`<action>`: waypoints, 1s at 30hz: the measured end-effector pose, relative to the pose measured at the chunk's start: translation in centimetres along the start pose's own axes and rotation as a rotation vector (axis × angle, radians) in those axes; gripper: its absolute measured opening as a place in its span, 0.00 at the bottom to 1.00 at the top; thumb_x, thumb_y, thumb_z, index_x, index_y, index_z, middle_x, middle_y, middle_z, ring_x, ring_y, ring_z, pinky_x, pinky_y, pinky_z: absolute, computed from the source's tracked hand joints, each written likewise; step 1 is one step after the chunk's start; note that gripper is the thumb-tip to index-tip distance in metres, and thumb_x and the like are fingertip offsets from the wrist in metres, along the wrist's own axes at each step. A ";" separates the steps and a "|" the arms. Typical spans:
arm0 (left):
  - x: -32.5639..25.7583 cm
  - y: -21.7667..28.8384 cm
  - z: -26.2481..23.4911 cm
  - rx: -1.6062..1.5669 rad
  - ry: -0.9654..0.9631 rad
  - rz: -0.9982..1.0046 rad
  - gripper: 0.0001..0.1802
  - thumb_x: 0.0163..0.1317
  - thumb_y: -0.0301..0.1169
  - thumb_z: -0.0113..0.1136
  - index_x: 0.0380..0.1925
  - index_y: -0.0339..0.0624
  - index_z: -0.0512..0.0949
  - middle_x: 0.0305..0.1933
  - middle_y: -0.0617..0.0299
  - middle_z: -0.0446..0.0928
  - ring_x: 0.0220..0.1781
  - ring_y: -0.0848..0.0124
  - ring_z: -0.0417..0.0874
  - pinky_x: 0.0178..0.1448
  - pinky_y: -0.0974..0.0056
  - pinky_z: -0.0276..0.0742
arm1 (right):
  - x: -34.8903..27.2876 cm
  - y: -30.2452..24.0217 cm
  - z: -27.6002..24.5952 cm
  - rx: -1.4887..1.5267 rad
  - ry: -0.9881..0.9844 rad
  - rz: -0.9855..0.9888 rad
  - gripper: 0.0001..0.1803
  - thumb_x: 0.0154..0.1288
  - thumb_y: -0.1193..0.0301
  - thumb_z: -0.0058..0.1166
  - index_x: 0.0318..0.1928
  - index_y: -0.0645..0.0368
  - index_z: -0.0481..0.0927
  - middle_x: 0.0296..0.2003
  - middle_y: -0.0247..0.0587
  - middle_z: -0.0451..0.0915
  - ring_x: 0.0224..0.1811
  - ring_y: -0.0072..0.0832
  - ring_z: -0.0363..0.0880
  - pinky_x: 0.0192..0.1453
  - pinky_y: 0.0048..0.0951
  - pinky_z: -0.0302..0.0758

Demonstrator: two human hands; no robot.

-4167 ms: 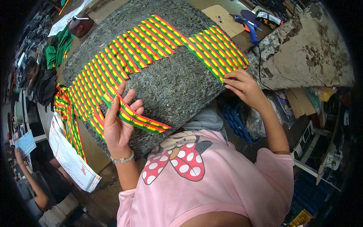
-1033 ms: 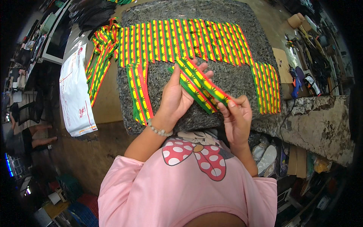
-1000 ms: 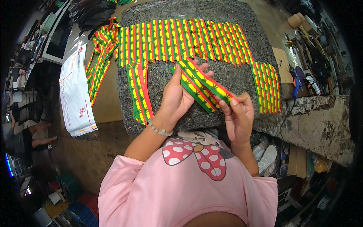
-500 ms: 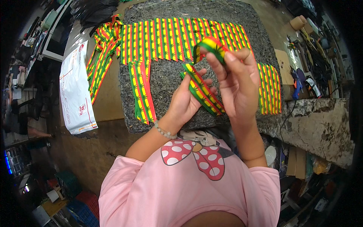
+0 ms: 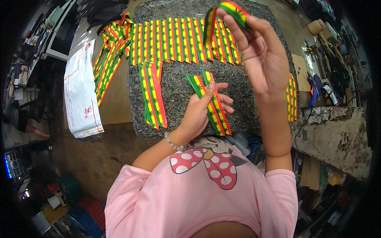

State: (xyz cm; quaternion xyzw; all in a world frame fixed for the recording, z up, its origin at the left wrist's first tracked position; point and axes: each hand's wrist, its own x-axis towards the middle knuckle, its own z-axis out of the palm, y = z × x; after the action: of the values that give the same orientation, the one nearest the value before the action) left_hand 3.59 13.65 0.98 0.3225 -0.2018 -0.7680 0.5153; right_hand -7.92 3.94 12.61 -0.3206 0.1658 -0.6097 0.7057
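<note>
My left hand (image 5: 202,109) is closed on a small bundle of ribbon strips (image 5: 218,115), striped green, yellow and red with dark leaf shapes. Its thumb presses on top, over the near part of the grey mottled slab (image 5: 178,87). Raised at the far right, my right hand (image 5: 264,51) pinches one curved ribbon strip (image 5: 232,10), whose loose end hangs down. Beneath that strip, a long row of the same ribbons (image 5: 170,41) lies side by side across the slab. Left of my left hand lies a small stack of ribbons (image 5: 151,95).
A tangled heap of ribbon (image 5: 113,51) lies at the left, beside a white plastic mailing bag (image 5: 81,95). More ribbons (image 5: 292,99) show at the right, partly behind my forearm. Beyond are blue-handled tools (image 5: 314,89) and a rough stone ledge (image 5: 333,131).
My right hand has moved up and away to the right with the single strip. My left hand's thumb has come over the bundle, which has turned more upright.
</note>
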 end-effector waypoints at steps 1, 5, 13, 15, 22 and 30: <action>0.1 -0.3 -0.4 -0.012 -0.011 -0.008 0.27 0.76 0.46 0.39 0.59 0.31 0.64 0.38 0.55 0.80 0.38 0.65 0.85 0.42 0.62 0.83 | -0.1 -0.5 0.4 0.016 0.013 0.007 0.10 0.69 0.74 0.51 0.44 0.70 0.70 0.48 0.63 0.78 0.54 0.45 0.80 0.61 0.31 0.79; 1.2 -0.8 -1.8 -0.330 -0.216 0.013 0.26 0.76 0.46 0.40 0.61 0.34 0.64 0.44 0.59 0.78 0.45 0.67 0.82 0.48 0.61 0.81 | -0.9 0.5 0.8 0.023 -0.016 0.000 0.08 0.69 0.76 0.51 0.41 0.69 0.70 0.49 0.63 0.78 0.55 0.50 0.79 0.62 0.35 0.78; 2.0 0.6 -1.3 -0.579 -0.113 0.047 0.26 0.77 0.49 0.31 0.61 0.44 0.66 0.62 0.54 0.72 0.65 0.59 0.73 0.68 0.53 0.70 | -8.1 6.7 -4.1 -0.021 0.197 0.139 0.04 0.71 0.81 0.47 0.41 0.65 0.66 0.49 0.60 0.76 0.54 0.43 0.80 0.61 0.37 0.79; 2.0 0.8 -1.2 -0.538 -0.058 0.023 0.26 0.77 0.48 0.30 0.61 0.43 0.65 0.63 0.53 0.71 0.64 0.57 0.73 0.68 0.51 0.70 | -9.1 7.0 -5.2 -0.053 0.193 0.124 0.04 0.71 0.81 0.47 0.41 0.65 0.65 0.49 0.60 0.77 0.54 0.42 0.80 0.61 0.37 0.79; 2.2 0.9 -2.5 -0.651 -0.139 0.116 0.24 0.78 0.43 0.31 0.61 0.41 0.66 0.59 0.54 0.72 0.65 0.53 0.72 0.69 0.47 0.69 | -11.6 6.1 -6.3 -0.255 0.266 0.143 0.04 0.70 0.82 0.47 0.39 0.65 0.65 0.49 0.60 0.77 0.52 0.37 0.81 0.61 0.36 0.80; 2.7 2.0 -3.5 -0.788 -0.122 0.171 0.23 0.77 0.45 0.36 0.57 0.41 0.71 0.47 0.58 0.77 0.59 0.57 0.76 0.68 0.50 0.71 | -13.8 5.6 -6.8 -0.404 0.303 0.172 0.04 0.70 0.79 0.49 0.38 0.64 0.68 0.48 0.55 0.77 0.51 0.37 0.82 0.59 0.32 0.80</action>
State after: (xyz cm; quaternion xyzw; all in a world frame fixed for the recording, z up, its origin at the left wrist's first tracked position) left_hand 6.66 10.49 -0.98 0.0362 0.0519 -0.7585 0.6485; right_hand -10.72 15.90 1.76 -0.3447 0.4143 -0.5431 0.6439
